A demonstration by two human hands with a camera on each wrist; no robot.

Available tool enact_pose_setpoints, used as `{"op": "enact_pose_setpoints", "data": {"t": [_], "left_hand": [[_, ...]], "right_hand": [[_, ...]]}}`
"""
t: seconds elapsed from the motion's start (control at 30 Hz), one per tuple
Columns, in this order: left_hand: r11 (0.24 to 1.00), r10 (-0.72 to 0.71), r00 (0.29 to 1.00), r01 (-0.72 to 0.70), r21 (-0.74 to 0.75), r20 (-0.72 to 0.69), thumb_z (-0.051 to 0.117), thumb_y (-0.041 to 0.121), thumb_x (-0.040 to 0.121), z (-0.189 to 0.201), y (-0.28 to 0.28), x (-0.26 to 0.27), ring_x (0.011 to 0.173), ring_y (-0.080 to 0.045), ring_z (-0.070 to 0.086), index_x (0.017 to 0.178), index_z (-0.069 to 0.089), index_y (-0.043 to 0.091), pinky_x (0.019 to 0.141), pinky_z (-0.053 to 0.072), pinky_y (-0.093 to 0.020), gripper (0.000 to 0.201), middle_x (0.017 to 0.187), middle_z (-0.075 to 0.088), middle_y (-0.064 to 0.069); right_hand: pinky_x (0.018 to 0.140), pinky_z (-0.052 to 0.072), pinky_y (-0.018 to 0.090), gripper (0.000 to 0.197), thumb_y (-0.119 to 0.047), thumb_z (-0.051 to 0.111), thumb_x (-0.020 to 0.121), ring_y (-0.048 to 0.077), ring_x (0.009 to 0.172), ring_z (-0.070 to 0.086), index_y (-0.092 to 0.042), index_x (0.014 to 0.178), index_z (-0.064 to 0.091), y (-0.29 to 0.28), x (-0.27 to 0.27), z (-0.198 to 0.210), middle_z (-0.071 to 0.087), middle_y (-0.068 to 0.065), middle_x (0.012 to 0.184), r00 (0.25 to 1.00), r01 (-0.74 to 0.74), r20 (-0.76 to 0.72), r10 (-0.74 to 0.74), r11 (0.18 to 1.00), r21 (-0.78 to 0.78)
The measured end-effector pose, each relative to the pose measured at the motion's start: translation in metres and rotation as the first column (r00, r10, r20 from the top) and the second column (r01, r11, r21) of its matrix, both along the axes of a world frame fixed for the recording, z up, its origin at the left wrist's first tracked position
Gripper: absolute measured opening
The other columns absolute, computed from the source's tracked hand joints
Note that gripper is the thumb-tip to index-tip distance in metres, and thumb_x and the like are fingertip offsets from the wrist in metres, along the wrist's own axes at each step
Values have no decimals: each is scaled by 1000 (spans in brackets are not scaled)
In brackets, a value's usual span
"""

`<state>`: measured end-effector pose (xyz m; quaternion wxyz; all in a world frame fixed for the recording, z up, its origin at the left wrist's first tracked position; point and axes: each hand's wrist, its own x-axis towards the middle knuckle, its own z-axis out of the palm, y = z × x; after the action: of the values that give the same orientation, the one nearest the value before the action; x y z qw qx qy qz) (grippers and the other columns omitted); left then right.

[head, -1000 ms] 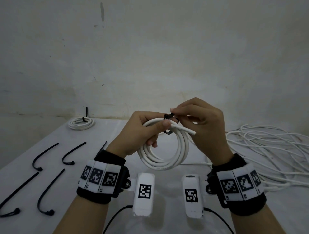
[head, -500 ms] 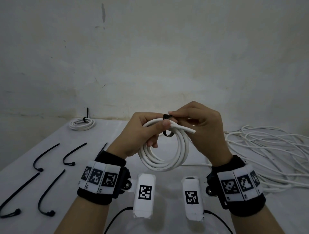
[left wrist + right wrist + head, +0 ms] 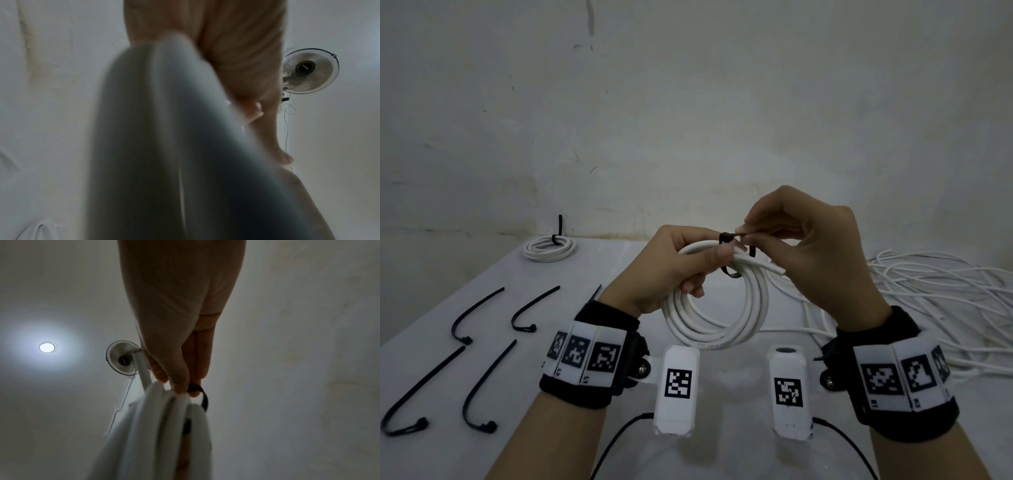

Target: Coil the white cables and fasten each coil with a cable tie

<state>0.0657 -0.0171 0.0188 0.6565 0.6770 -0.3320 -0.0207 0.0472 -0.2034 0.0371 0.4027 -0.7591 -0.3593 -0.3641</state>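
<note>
Both hands grip: left hand (image 3: pixel 667 267) holds the coil (image 3: pixel 717 301), right hand (image 3: pixel 815 253) pinches the cable tie (image 3: pixel 726 237).

No words, brand names or numbers can be read anywhere in these views. The only signs are black-and-white square code markers: three on the band (image 3: pixel 585 356) around the left wrist, three on the band (image 3: pixel 904 377) around the right wrist, and one each on the two white camera housings (image 3: pixel 677 383) (image 3: pixel 788 390) beside them. Faint print runs along the white cable coil (image 3: pixel 717 308) (too small to make out).
</note>
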Motion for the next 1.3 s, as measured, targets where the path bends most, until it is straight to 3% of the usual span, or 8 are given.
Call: {"op": "enact_pose_setpoints", "data": {"t": [0.13, 0.43, 0.63, 0.73, 0.8, 0.9, 1.1, 1.3], "left_hand": [[999, 45, 998, -45, 15, -50, 61, 25, 79, 0, -1, 1, 34, -3, 33, 81, 70, 7, 42, 39, -17, 20, 49, 45, 8], [992, 100, 995, -98, 79, -20, 65, 29, 73, 1, -6, -3, 37, -4, 37, 80, 73, 13, 44, 40, -17, 20, 52, 57, 6], [987, 138, 990, -138, 85, 3, 67, 29, 70, 3, -6, -3, 40, -5, 41, 75, 73, 19, 46, 44, -19, 13, 52, 57, 6], [985, 133, 991, -133, 109, 0, 68, 30, 69, 2, -6, -3, 43, -3, 44, 76, 72, 21, 47, 44, -18, 12, 56, 62, 7], [984, 150, 989, -149, 93, -5, 69, 32, 67, 1, -7, -2, 44, -3, 45, 79, 72, 19, 47, 43, -18, 18, 59, 62, 6], [976, 204, 979, -205, 77, 22, 71, 29, 71, 1, -9, -1, 45, -2, 48, 85, 72, 13, 46, 43, -17, 22, 58, 61, 8], [969, 233, 972, -235, 80, 26, 73, 33, 64, 6, -3, -3, 39, -7, 46, 101, 45, 14, 41, 42, -21, 49, 56, 64, 1], [981, 88, 994, -97, 168, 58, 64, 33, 81, 5, -5, -6, 37, -10, 37, 90, 57, 16, 42, 40, -23, 20, 53, 53, 6]], "right_hand": [[72, 55, 18, 22, 8, 72, 77, -1, 79, 70, -5, 90, 59, 3, -1, 0, 72, 0, 77, 999, -22, -37, 21, 1000, -23], [67, 54, 17, 2, -11, 74, 81, 4, 75, 69, -11, 82, 72, 0, -8, 8, 72, -7, 77, 975, -35, -222, 19, 997, -66], [64, 53, 28, 8, -11, 68, 83, 11, 70, 61, -8, 76, 69, 17, -2, 0, 65, -1, 72, 990, 138, 38, -136, 989, -52], [65, 52, 22, 10, -11, 66, 84, 11, 71, 59, -6, 76, 65, 21, -3, -1, 64, -1, 72, 975, 191, 104, -194, 981, 36], [64, 51, 19, 9, -12, 64, 85, 11, 72, 60, -9, 77, 63, 23, -4, -1, 63, -4, 72, 970, 212, 98, -223, 971, 111], [61, 54, 29, 10, -16, 62, 88, 12, 68, 63, -15, 79, 59, 25, -2, -1, 65, -4, 72, 980, 198, -19, -198, 965, 174], [63, 56, 36, 11, -13, 62, 90, 11, 65, 66, -15, 80, 59, 24, -1, -1, 66, -5, 71, 988, 147, -65, -137, 970, 193], [63, 55, 35, 10, -14, 63, 88, 12, 64, 66, -14, 79, 60, 27, -1, -2, 66, -3, 71, 988, 150, -74, -137, 965, 214]]}}
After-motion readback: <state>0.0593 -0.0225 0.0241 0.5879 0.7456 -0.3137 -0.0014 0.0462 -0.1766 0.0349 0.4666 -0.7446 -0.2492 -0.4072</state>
